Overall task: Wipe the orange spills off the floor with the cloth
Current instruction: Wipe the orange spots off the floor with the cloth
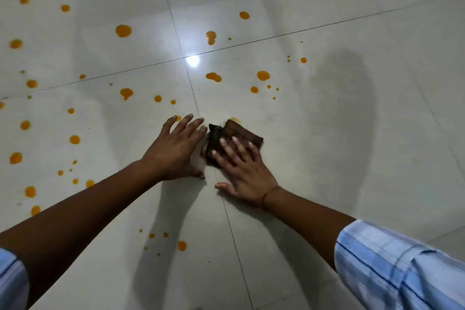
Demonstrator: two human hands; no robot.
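I see the dark brown cloth [221, 142], folded and flat on the pale tiled floor [327, 133] near the middle. Orange spills [123, 30] dot the tiles, mostly left and far.

Pale glossy tiled floor [327, 133] dotted with orange liquid spills [123, 30]. Right hand [241, 171] pressed flat on folded dark brown cloth [226, 137]; left hand [173, 148] spread on tile just beside it.

Pale glossy tiled floor [327, 133], crossed by thin grout lines, is dotted w/ orange spills [123, 30] mostly at left & centre, w/ a folded dark brown cloth [227, 134] and both hands laid flat on it near mid-frame.
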